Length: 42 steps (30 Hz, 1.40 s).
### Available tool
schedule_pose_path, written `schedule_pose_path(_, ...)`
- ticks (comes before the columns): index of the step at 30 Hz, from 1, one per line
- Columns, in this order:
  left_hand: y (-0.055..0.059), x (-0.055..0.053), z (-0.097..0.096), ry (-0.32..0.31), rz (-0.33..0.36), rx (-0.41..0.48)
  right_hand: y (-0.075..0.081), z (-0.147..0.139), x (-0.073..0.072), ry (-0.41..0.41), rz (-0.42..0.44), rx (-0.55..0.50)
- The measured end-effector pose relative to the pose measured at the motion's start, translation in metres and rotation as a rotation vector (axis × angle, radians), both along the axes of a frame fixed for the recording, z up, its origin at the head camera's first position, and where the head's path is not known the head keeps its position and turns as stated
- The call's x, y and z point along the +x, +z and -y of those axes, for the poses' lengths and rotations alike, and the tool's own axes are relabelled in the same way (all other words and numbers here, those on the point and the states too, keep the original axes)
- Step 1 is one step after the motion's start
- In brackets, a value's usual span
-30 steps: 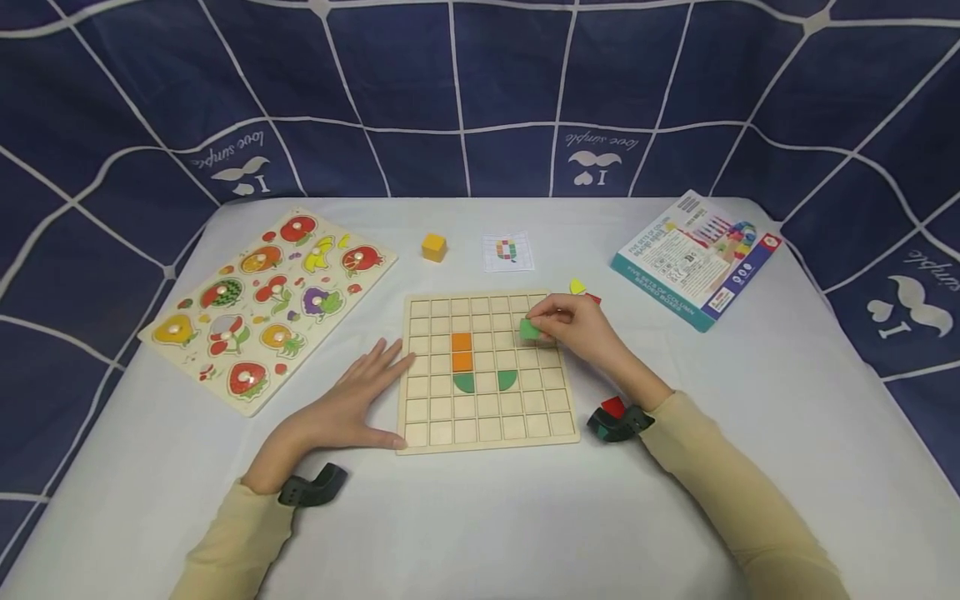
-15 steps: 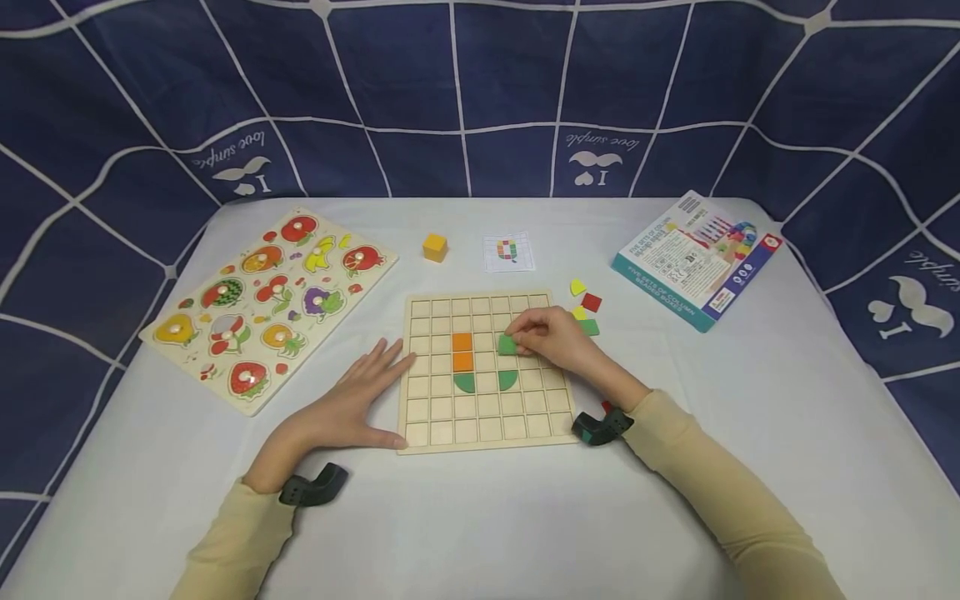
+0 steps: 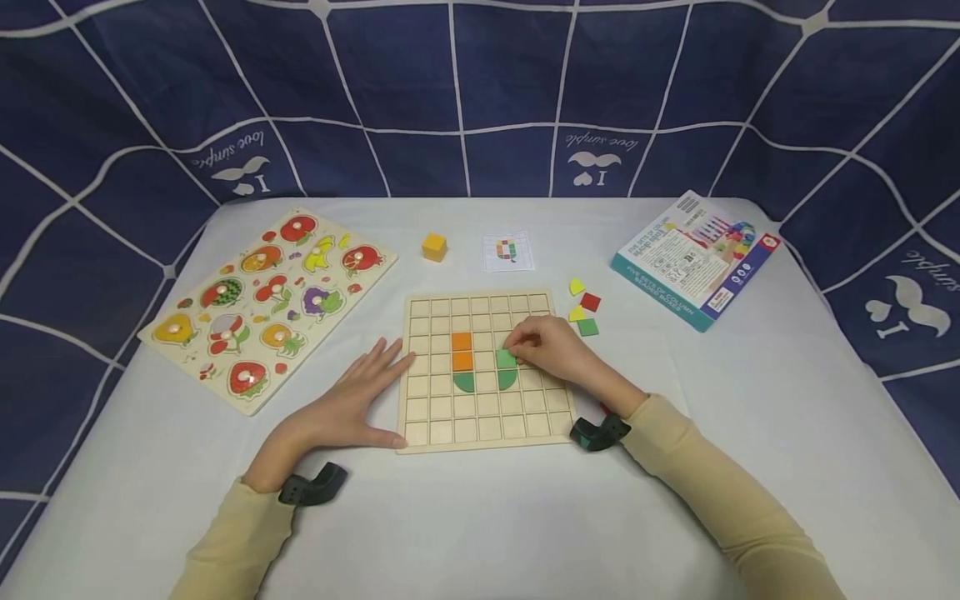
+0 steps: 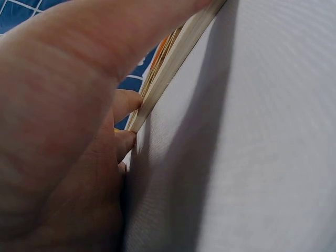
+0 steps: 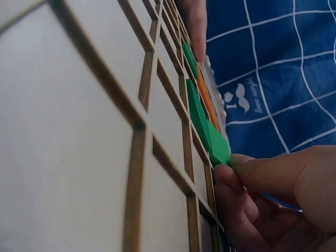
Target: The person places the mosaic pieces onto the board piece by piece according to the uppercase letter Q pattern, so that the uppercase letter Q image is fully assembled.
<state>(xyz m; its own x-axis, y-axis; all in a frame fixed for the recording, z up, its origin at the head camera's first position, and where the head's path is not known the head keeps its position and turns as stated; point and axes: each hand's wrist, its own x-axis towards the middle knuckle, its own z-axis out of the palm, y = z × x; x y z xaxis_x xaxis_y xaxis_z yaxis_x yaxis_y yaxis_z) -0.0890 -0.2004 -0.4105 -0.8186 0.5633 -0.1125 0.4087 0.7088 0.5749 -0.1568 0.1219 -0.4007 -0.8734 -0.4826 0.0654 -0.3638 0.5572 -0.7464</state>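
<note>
A wooden grid board (image 3: 442, 433) lies flat on the table. My right hand (image 3: 551, 346) pinches a light green square tile (image 3: 506, 359) between thumb and fingers over a cell, directly above a green quarter-circle tile (image 3: 507, 380). In the right wrist view the pinched green tile (image 5: 218, 144) stands tilted against the grid's ribs. Two orange square tiles (image 3: 461, 351) sit in cells to the left, with another green quarter-circle tile (image 3: 465, 382) below them. My left hand (image 3: 348, 404) rests with spread fingers along the board's left edge; its thumb touches the near corner.
Loose red, yellow and green tiles (image 3: 587, 327) lie right of the board, with a red one partly hidden under the right wrist. Behind the board are a yellow cube (image 3: 434, 247) and a pattern card (image 3: 508, 252). A fruit puzzle (image 3: 262, 312) lies left, a box (image 3: 697, 258) right.
My right hand has carried the light green tile left and toward me, down to the cell above the right quarter-circle. The loose tiles have come into view. My left hand stays in place.
</note>
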Motion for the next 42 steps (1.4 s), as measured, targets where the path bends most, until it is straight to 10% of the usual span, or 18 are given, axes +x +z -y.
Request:
schedule_pose_path(13, -0.001, 0.0, 0.001, 0.001, 0.002, -0.002, 0.016, -0.022, -0.003, -0.052, -0.02, -0.048)
schedule_pose_path(26, 0.0, 0.0, 0.001, 0.0, -0.012, 0.002, 0.005, -0.096, -0.008, -0.344, 0.022, -0.015)
schedule_pose_path(42, 0.001, 0.0, 0.0, -0.006, -0.006, -0.007, -0.01, -0.098, -0.009, -0.356, -0.038, 0.092)
